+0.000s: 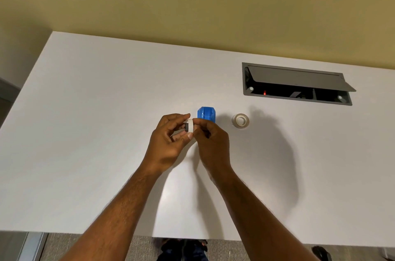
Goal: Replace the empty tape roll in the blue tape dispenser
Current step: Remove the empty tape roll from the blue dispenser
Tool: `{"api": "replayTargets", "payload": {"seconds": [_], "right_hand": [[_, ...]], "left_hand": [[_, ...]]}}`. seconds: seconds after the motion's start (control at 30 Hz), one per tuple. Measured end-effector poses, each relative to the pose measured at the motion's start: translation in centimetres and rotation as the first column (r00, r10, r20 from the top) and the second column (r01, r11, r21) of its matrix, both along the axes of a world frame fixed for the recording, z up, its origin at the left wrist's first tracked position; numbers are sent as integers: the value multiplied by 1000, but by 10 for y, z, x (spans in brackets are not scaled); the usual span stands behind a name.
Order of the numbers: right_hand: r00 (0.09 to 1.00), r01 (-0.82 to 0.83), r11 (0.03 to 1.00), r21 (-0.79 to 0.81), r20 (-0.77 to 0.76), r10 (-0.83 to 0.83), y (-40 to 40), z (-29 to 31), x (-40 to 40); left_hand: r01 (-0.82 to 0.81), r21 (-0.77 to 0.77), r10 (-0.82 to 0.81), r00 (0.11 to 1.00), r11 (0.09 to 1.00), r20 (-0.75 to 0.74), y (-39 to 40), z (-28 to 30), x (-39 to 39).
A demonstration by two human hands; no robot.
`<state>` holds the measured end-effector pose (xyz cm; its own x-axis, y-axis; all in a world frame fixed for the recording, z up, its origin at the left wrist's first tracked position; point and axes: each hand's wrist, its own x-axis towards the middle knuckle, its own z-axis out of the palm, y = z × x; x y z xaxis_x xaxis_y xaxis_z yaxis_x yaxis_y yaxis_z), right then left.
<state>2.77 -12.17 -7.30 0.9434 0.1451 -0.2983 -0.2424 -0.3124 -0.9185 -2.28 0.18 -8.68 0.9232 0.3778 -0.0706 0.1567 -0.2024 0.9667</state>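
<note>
Both hands meet above the middle of the white desk (106,94). Between their fingertips sits a small white empty tape core (190,125) with a dark hub inside it. My left hand (168,141) pinches it from the left with thumb and fingers. My right hand (210,139) grips it from the right. Just behind the hands, the blue tape dispenser (206,113) rests on the desk, its lower part hidden by my right hand. A full roll of clear tape (240,120) lies flat to the dispenser's right, untouched.
An open grey cable hatch (297,84) with its lid tilted up is set into the desk at the back right. The yellow wall runs behind the desk. The desk's near edge crosses the bottom, with carpet and shoes below.
</note>
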Motion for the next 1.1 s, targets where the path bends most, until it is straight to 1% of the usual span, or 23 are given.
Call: {"api": "replayTargets", "payload": {"seconds": [0.07,0.13,0.2,0.27,0.33,0.37,0.4,0.47,0.5,0.53,0.57,0.63,0.77,0.83,0.9,1.1], "right_hand": [[998,13,997,70,-56,-9,-2,-1,2],[991,22,983,185,-136,3,-5,-2,4],[979,43,947,318,-203,24,-8,-1,4],[974,59,931,361,-224,26,-10,0,4],[978,62,946,317,-207,5,-10,-1,4],[985,57,966,253,-172,-13,-10,-2,4],[994,52,987,150,-102,-36,-10,-2,4],[990,48,997,-61,136,-39,-13,0,3],[968,27,993,-111,250,1,-14,2,2],[945,-16,991,-136,322,60,-16,3,2],[927,-68,985,-159,354,121,-17,4,2],[917,-134,971,-197,348,197,-17,4,3],[925,-150,971,-185,321,204,-16,5,7],[918,-154,970,-187,336,211,-16,6,9],[915,-160,969,-191,339,218,-16,6,10],[964,-143,983,-115,209,165,-17,7,20]], "left_hand": [[0,-101,-1,1000,995,-15,2,1,0],[-1,-230,-5,1000,973,-27,4,0,1],[18,-251,-27,999,968,-30,5,-1,2],[38,-222,-47,998,974,-33,5,-1,4],[37,-192,-45,998,981,-41,4,-2,6],[30,-163,-38,998,986,-46,3,-2,7],[19,-122,-25,999,992,-47,2,-2,8],[-7,-55,6,1000,998,-28,1,-4,10],[-16,-40,15,1000,999,-16,1,-4,10],[-18,-35,18,1000,999,-8,2,-4,11],[-12,-28,12,1000,1000,-6,2,-4,11],[15,0,-15,1000,1000,-7,3,-5,11],[41,76,-41,999,996,-3,2,-4,11],[44,120,-45,999,992,6,2,-4,11],[40,133,-41,999,990,6,3,-4,12],[86,196,-88,996,977,4,6,-4,12]]}}
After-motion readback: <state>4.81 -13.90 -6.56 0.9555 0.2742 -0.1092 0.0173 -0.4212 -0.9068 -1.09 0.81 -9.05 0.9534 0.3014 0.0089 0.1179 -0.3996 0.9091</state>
